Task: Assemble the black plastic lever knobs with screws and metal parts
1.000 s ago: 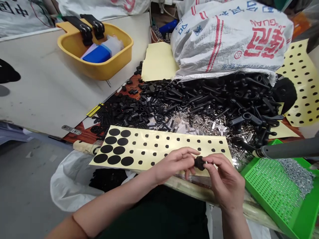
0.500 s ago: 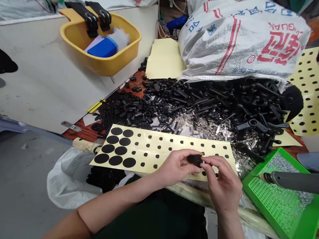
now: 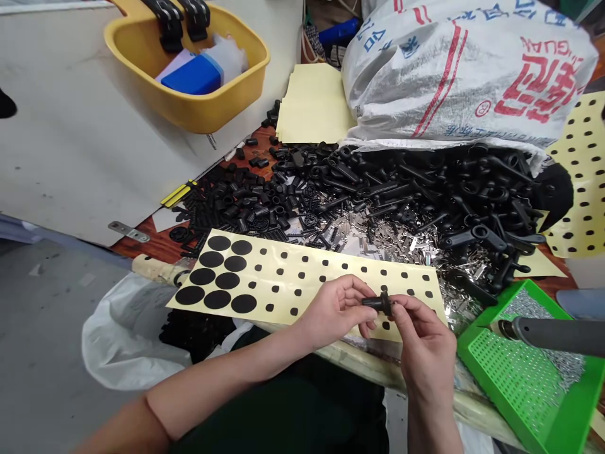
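My left hand (image 3: 333,309) grips the narrow end of a small black plastic part (image 3: 377,302), a short cylinder with a wider disc at its right end. On the disc side, the thumb and fingers of my right hand (image 3: 425,340) pinch the part's rim; whether a smaller piece is between them I cannot make out. Both hands are over a pale yellow sheet (image 3: 283,301) bearing large black round stickers (image 3: 244,303) at its left and small black dots across the rest. The sheet lies along the table's near edge.
Behind the sheet spread black plastic parts (image 3: 378,183) and shiny metal clips (image 3: 373,236). A green basket (image 3: 522,403) of small screws stands right, a grey electric screwdriver (image 3: 558,334) reaching over it. A yellow bin (image 3: 189,113) hangs left; a white woven sack (image 3: 454,82) sits behind.
The black part has turned, so its cylinder now points left and its disc right. Both hands stay close together. The whole view has shifted slightly.
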`<act>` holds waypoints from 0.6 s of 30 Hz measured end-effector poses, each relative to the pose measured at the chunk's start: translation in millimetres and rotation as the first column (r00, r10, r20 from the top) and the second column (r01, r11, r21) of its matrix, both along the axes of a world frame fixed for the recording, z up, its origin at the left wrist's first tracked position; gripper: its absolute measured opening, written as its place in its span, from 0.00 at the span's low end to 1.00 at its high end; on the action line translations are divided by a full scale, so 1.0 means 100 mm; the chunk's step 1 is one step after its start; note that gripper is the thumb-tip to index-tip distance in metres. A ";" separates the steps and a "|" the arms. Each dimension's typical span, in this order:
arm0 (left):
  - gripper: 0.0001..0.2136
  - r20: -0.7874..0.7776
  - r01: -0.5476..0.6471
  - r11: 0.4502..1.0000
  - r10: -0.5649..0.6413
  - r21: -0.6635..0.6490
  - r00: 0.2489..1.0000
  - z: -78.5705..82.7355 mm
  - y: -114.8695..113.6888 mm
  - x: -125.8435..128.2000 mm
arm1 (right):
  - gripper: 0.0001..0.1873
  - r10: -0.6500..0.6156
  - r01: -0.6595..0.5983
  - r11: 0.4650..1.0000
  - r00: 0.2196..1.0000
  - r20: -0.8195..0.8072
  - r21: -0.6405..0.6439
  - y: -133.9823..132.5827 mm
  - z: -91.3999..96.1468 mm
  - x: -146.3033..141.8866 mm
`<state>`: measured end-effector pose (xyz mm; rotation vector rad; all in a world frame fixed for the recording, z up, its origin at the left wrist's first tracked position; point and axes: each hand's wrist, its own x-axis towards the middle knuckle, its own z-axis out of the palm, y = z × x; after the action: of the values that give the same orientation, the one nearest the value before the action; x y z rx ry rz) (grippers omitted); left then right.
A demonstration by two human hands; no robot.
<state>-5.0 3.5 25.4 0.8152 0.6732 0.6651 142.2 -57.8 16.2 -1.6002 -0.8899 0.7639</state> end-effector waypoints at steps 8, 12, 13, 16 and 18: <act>0.08 -0.069 -0.004 0.999 0.008 0.053 0.998 -0.01 -0.01 0.05 | 0.11 -0.021 0.022 1.000 1.000 -0.023 0.017 -0.03 -0.05 0.03; 0.08 -0.106 -0.027 0.998 0.034 0.059 0.994 0.02 0.00 0.05 | 0.19 0.054 -0.055 0.998 0.998 0.023 0.027 -0.03 0.00 0.07; 0.08 -0.111 -0.024 0.998 0.032 0.065 0.993 0.02 0.00 0.05 | 0.20 0.092 -0.092 0.996 0.995 0.027 0.017 -0.02 0.02 0.09; 0.07 -0.115 -0.003 0.996 0.013 0.086 0.993 0.01 -0.01 0.04 | 0.18 0.168 -0.167 0.986 0.986 0.026 -0.017 -0.01 0.06 0.10; 0.06 -0.124 0.000 0.996 0.011 0.087 0.992 0.00 -0.02 0.05 | 0.16 0.172 -0.172 0.985 0.985 -0.007 -0.027 0.00 0.06 0.08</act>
<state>-0.2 1.2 25.6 0.9410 0.7633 0.6564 149.8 -57.7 22.2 -1.5586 -1.0271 0.9037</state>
